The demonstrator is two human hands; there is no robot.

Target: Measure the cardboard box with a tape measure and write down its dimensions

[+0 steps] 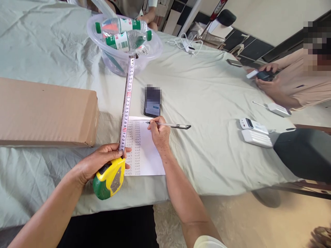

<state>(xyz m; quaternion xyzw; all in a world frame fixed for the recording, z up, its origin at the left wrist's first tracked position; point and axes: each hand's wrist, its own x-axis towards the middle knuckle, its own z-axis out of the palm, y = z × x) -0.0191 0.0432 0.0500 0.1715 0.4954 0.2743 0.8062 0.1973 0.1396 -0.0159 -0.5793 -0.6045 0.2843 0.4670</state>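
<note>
At paper (pixel 152 155), right fingers (pixel 154 127) pinching pen (pixel 179 126), left fingers (pixel 110 148) clasping tape measure (pixel 107 184)

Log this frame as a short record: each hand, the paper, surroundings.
Left hand: holds yellow-and-green tape measure, blade extended
Right hand: holds pen, tip at paper's upper part; contact unclear
Paper: two handwritten columns
Beyond paper: phone
Left side: cardboard box
Far side: plastic tub containing bottles
</note>
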